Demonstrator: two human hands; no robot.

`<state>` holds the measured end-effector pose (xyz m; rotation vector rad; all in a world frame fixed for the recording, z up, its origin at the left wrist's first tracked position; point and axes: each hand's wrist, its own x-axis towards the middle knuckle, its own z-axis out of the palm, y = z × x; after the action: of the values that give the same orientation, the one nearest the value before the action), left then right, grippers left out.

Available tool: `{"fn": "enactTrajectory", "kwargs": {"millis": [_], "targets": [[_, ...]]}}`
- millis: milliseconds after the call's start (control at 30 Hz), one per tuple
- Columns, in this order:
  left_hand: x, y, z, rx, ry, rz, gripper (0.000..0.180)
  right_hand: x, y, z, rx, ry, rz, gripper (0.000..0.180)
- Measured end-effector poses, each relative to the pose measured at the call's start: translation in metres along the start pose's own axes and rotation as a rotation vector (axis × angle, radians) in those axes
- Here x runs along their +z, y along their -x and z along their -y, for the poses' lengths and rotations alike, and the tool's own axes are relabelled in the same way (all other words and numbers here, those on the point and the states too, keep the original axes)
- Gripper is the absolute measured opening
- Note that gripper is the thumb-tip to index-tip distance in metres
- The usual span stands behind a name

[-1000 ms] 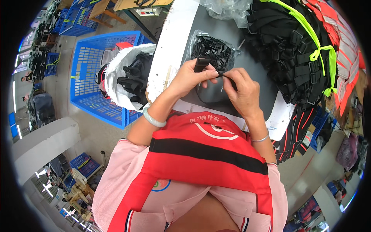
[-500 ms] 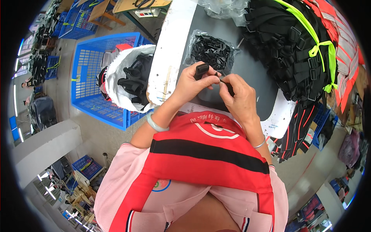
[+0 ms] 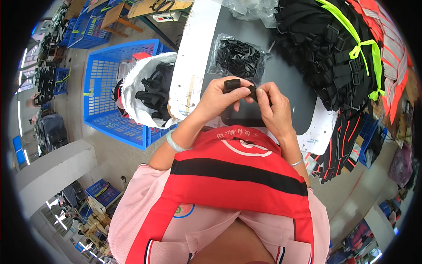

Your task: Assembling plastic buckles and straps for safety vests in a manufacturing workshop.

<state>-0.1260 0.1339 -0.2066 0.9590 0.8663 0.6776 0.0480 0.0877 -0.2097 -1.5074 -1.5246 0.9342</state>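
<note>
From my end the table (image 3: 187,77) runs out of view at the top; at its left the crate (image 3: 125,133) is partly covered by the sack (image 3: 135,86), and at its right the heap (image 3: 321,57) of black straps is cut off above. Just below the clear bag (image 3: 239,57), whose small black parts I can't make out singly, the left hand (image 3: 220,100) and right hand (image 3: 278,109) both clamp a black strap (image 3: 232,84) over the table. Fingers hide most of it, so I can't tell whether it's one piece.
</note>
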Motion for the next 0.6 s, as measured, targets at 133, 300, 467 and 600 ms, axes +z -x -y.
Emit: {"fn": "enactTrajectory", "kwargs": {"millis": [133,300,467,600], "targets": [[-0.001,-0.001,0.005,0.044,-0.071,-0.012,0.012,0.010,0.001,-0.005,-0.011,-0.109,-0.035,0.012],[-0.001,-0.004,0.004,0.021,-0.185,-0.037,0.012,0.016,0.003,-0.007,-0.134,-0.036,-0.088,0.017],[0.001,-0.004,0.006,0.085,-0.062,-0.129,0.012,0.006,0.002,0.000,0.032,-0.093,0.016,0.012],[0.006,-0.009,0.005,0.124,-0.091,-0.105,0.012,0.009,0.000,-0.008,0.196,-0.455,0.079,0.012]]}}
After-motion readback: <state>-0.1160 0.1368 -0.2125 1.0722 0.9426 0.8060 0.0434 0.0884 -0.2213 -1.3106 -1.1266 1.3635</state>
